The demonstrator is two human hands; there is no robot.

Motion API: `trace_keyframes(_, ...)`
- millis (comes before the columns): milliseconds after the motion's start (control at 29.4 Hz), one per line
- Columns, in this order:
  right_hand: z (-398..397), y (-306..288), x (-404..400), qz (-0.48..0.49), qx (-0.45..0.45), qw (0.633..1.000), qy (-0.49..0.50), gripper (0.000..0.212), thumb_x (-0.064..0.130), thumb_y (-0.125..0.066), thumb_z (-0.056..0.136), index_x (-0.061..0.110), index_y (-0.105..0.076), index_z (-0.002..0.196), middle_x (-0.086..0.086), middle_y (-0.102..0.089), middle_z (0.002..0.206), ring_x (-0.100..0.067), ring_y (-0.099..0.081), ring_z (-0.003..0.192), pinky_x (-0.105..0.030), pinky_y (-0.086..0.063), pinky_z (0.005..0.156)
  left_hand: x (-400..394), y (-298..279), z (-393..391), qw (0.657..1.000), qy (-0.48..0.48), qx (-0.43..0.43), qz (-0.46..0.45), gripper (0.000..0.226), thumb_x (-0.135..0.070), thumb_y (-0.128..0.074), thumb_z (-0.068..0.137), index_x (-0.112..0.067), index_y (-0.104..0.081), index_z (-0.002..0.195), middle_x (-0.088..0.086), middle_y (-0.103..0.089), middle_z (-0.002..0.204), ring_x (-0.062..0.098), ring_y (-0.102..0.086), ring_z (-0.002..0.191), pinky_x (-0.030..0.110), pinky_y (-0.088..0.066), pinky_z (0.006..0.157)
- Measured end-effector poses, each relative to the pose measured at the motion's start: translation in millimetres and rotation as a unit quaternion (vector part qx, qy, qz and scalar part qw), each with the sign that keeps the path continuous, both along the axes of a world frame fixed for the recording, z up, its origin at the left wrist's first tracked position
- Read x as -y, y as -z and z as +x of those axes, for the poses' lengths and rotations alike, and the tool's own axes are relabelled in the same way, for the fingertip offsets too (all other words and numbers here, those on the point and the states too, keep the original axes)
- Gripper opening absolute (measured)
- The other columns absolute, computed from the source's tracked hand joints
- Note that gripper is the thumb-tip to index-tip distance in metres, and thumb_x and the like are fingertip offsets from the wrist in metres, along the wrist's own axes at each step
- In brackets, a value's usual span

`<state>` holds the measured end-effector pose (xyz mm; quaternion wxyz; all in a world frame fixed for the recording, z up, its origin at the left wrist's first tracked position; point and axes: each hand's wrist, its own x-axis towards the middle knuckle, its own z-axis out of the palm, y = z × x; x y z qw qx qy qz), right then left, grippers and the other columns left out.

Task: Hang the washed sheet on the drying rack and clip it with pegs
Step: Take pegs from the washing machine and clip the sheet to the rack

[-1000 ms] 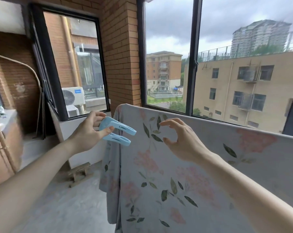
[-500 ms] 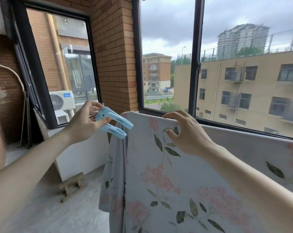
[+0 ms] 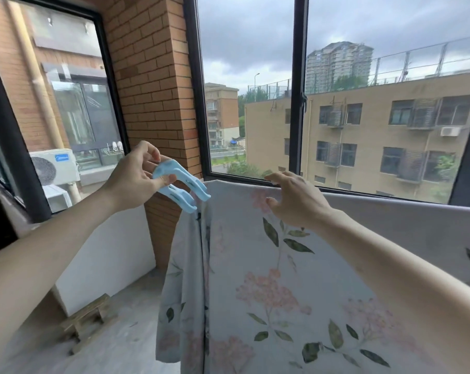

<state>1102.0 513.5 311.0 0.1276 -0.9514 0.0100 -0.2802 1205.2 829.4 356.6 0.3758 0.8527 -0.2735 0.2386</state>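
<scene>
Your left hand [image 3: 136, 176] pinches the rounded handle end of a pale blue plastic clothes peg [image 3: 181, 187] between thumb and fingers. The peg's two long prongs stand apart and point right and down, their tips just at the left top corner of the pale grey sheet printed with pink blossoms and green leaves [image 3: 268, 279]. Whether the prongs already touch the cloth cannot be told.

Your right hand [image 3: 295, 201] is open, fingers loosely bent, with the fingertips [image 3: 271, 179] at the sheet's top fold, right of the peg; it holds nothing.

The sheet hangs over a horizontal bar that the cloth hides entirely. Its top edge runs from the left corner near the peg across to the right border of the view. The left side edge falls in loose vertical folds, and the hem there ends above the grey concrete floor [image 3: 126, 344].

Left of the sheet there is free space down to the floor, bounded by a white low wall [image 3: 104, 252] and a red brick pillar [image 3: 153, 85]. A small wooden stool [image 3: 85, 319] stands on the floor by that wall. Behind the sheet's top edge a black-framed window [image 3: 298, 90] stands close.

Outside the left window sits a white air-conditioner outdoor unit [image 3: 54, 166] with a small blue logo, too blurred to read.
</scene>
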Motion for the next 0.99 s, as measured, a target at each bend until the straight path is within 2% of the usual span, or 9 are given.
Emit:
trace_keyframes(102,4.4,4.2,-2.2,-0.012,-0.005,0.999,0.035,0.043,0.028,-0.056,0.095,0.023,-0.063,0.137,-0.005,-0.069,0.130,-0.028,-0.066,0.109,-0.037,-0.055,0.087,-2.7,-1.8,13.0,1.000,0.002,0.021,0.008,0.041,-0.019,-0.084,0.085,-0.014,-0.046,0.100,-0.007,-0.072,0.103,0.016,-0.067,0.078,0.024,-0.053,0.058)
trace_keyframes(238,7.6,6.6,-4.0,0.010,0.012,0.998,0.060,0.039,0.020,-0.055,0.090,0.025,-0.072,0.125,-0.005,-0.075,0.116,-0.030,-0.070,0.097,-0.036,-0.057,0.081,-4.4,-4.9,27.9,0.999,0.026,0.017,0.013,0.038,-0.016,-0.086,0.083,-0.014,-0.048,0.088,-0.003,-0.076,0.101,0.027,-0.072,0.083,0.042,-0.063,0.066)
trace_keyframes(408,9.5,8.0,-5.8,0.019,0.011,0.997,0.071,0.030,0.018,-0.056,0.087,0.026,-0.078,0.107,-0.001,-0.077,0.099,-0.026,-0.067,0.084,-0.033,-0.055,0.073,-13.4,-10.1,49.1,0.998,0.053,-0.007,0.011,0.041,-0.010,-0.086,0.082,-0.014,-0.046,0.075,-0.004,-0.079,0.097,0.039,-0.074,0.087,0.054,-0.064,0.073)
trace_keyframes(647,11.6,6.1,-13.7,0.016,0.018,0.997,0.070,0.026,0.017,-0.057,0.092,0.023,-0.078,0.106,-0.001,-0.076,0.099,-0.024,-0.068,0.084,-0.038,-0.059,0.079,-23.9,-18.4,67.6,0.999,0.035,0.018,-0.017,0.044,-0.005,-0.083,0.084,-0.008,-0.042,0.068,0.000,-0.077,0.100,0.022,-0.073,0.084,0.035,-0.058,0.066)
trace_keyframes(749,9.2,6.1,-15.3,0.023,0.022,0.997,0.068,0.027,0.015,-0.058,0.091,0.022,-0.079,0.107,-0.001,-0.077,0.098,-0.024,-0.069,0.085,-0.039,-0.060,0.081,-19.9,-16.8,78.4,0.998,0.052,-0.006,-0.019,0.055,-0.001,-0.083,0.083,-0.014,-0.034,0.062,-0.003,-0.079,0.098,0.021,-0.073,0.080,0.032,-0.055,0.063)
trace_keyframes(817,7.9,5.8,-14.8,0.023,0.023,0.997,0.072,0.028,0.015,-0.059,0.091,0.022,-0.079,0.110,-0.001,-0.078,0.100,-0.024,-0.069,0.088,-0.037,-0.059,0.083,-13.0,-13.4,84.2,0.997,0.075,-0.023,-0.016,0.061,0.001,-0.083,0.082,-0.020,-0.032,0.057,-0.006,-0.080,0.095,0.020,-0.074,0.081,0.033,-0.056,0.066)
trace_keyframes(987,8.0,5.0,-14.2,0.021,0.027,0.996,0.077,0.030,0.015,-0.058,0.093,0.021,-0.078,0.114,-0.001,-0.077,0.103,-0.022,-0.066,0.087,-0.028,-0.052,0.079,5.6,-5.9,93.7,0.995,0.088,-0.052,0.002,0.061,-0.001,-0.083,0.083,-0.022,-0.036,0.048,-0.006,-0.080,0.098,0.018,-0.074,0.081,0.033,-0.055,0.068)
